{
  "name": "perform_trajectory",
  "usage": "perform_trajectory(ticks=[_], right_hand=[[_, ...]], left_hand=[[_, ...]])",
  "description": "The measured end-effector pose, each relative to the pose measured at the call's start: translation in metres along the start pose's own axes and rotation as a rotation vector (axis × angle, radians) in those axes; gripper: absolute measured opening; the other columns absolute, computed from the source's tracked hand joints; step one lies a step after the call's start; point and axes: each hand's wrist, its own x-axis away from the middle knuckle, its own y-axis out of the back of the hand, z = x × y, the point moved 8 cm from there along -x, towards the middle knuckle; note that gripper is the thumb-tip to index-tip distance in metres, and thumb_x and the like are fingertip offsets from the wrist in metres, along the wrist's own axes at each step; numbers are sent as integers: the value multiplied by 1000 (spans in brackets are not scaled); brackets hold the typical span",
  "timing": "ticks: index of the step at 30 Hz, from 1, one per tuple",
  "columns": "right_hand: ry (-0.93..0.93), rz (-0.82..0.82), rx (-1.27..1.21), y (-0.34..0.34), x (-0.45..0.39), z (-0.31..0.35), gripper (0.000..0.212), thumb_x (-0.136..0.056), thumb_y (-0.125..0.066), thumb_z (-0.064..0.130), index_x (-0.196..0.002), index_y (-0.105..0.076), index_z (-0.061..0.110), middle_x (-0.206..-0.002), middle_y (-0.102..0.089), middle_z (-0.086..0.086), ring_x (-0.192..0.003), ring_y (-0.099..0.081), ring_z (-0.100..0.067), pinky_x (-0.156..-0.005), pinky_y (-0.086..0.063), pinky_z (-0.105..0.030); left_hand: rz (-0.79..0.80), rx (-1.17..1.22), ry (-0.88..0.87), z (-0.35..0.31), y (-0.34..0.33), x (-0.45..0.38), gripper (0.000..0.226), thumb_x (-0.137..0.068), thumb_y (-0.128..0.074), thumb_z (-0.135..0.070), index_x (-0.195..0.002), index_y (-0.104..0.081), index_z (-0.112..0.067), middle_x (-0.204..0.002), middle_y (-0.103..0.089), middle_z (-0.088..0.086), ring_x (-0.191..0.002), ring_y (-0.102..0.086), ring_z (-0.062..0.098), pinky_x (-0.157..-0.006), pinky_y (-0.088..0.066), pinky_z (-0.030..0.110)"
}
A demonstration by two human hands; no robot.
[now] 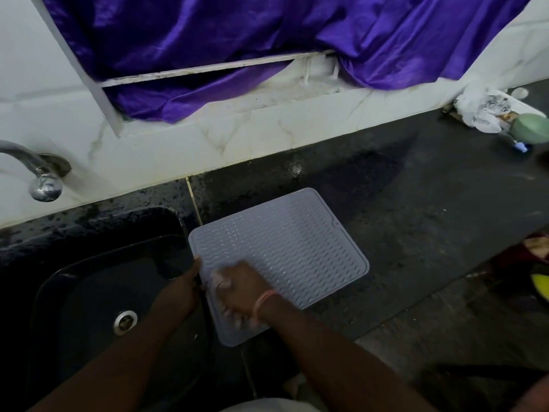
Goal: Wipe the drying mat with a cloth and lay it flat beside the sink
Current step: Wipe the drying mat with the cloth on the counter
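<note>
A pale lilac ribbed drying mat lies flat on the dark counter, right of the black sink. My right hand presses a pale cloth onto the mat's near left part; the cloth is mostly hidden under my fingers and blurred. At the mat's left edge my left hand pinches the rim, holding it against the sink's edge.
A chrome tap juts from the tiled wall above the sink. Purple fabric hangs over the window ledge. Crumpled white plastic and a green round object sit at the counter's far right. The counter is wet and speckled.
</note>
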Motion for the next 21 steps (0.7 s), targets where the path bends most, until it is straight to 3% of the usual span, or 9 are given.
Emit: perform_trajectory(ticks=[2,3,5,8,10,13,16,18,21], right_hand=[[-124,-157,-137,55,2,-38,24,-97,-52,31,-89,-67,14,-79,-70,-10,-67,-71,-23,-69,-62,-43],[-192,-269,-114,90,5,-63,28,-99,-48,39,-90,-66,20,-81,-70,-9,-65,-71,-19,-67,-63,-42],[-388,-462,83,152,17,-122,38,-98,-40,54,-106,-63,25,-104,-66,-9,-80,-70,-20,-79,-61,-43],[-589,-489,277,178,23,-179,49,-94,-43,43,-130,-57,12,-131,-56,-19,-111,-61,-35,-99,-47,-40],[-544,-489,223,153,28,-161,44,-97,-49,34,-133,-52,9,-133,-52,-18,-109,-59,-32,-97,-45,-39],[-396,-459,152,86,33,-101,49,-98,-52,38,-140,-43,13,-134,-50,-9,-98,-58,-18,-86,-46,-31],[-157,-239,229,-5,23,-31,49,-97,-52,34,-140,-45,14,-139,-43,-13,-111,-58,-27,-97,-50,-38],[-35,-83,209,-46,21,1,45,-92,-54,32,-134,-50,16,-130,-47,-13,-107,-59,-30,-99,-51,-44],[19,-63,28,-25,24,-2,35,-93,-56,30,-126,-61,20,-121,-60,-11,-110,-58,-25,-104,-46,-39]], left_hand=[[6,78,18,7,-1,-2,74,-101,-51,-35,-157,-2,-34,-148,-50,10,-123,-58,28,-102,-46,37],[-2,116,20,8,-1,-1,76,-100,-52,-38,-156,-1,-39,-149,-49,9,-123,-58,28,-101,-47,37],[-10,145,8,10,-4,-1,77,-100,-52,-39,-154,2,-43,-152,-45,8,-125,-57,28,-102,-47,37],[-20,154,20,10,-6,-3,76,-100,-53,-38,-156,-2,-39,-153,-44,6,-126,-56,27,-104,-45,35],[-4,165,31,12,-6,-4,77,-99,-53,-41,-156,-1,-41,-154,-43,5,-127,-56,27,-105,-46,38],[4,161,41,8,-6,-2,75,-100,-51,-43,-156,-1,-42,-154,-43,5,-128,-55,28,-104,-46,39],[-3,160,42,7,-5,-1,75,-100,-52,-39,-156,-2,-42,-153,-45,7,-127,-55,31,-104,-45,39],[-3,168,32,11,-4,-2,77,-100,-54,-36,-153,1,-47,-152,-46,8,-127,-56,32,-105,-45,41],[-34,162,38,12,0,3,76,-99,-56,-36,-155,-6,-44,-144,-54,13,-124,-57,34,-102,-47,43]])
